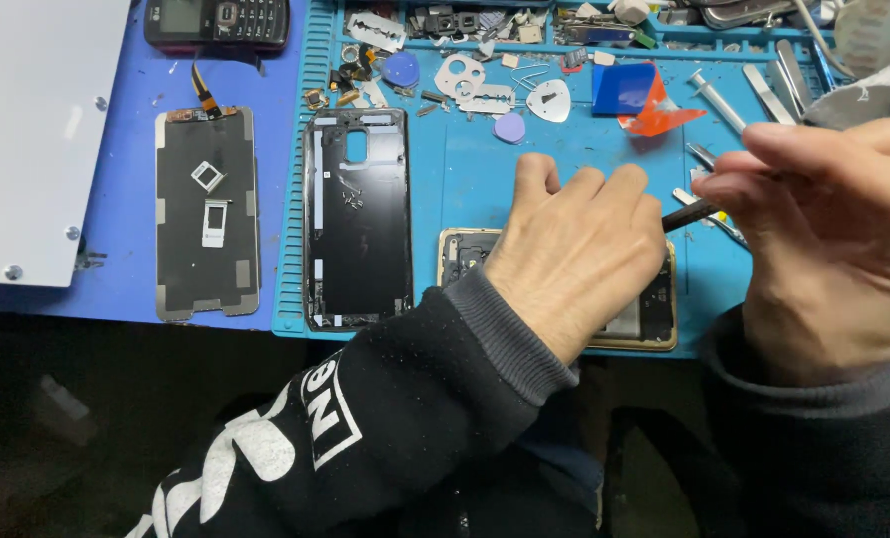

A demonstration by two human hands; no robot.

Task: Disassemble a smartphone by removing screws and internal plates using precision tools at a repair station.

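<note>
— What's under the left hand (574, 264) there?

— An opened phone (654, 314) with a gold-coloured frame, lying on the blue mat (465, 179) at the near edge of the worktop. The hand lies flat over it, fingers (584, 194) together and stretched out, pinning it down. Only two corners show, with dark innards visible inside the rim.

— And the right hand (823, 249)?

— Curled tight around a thin dark tool (689, 214); its tip points in under the left fingers, so I can't see where it touches.

— What's to the left?

— A black back cover (357, 224) lying flat on the mat, tiny screws scattered on it. Further left, off the mat, a dark display panel (208, 214) with small tray pieces on top. Picks, blades and tweezers crowd the far side.
</note>
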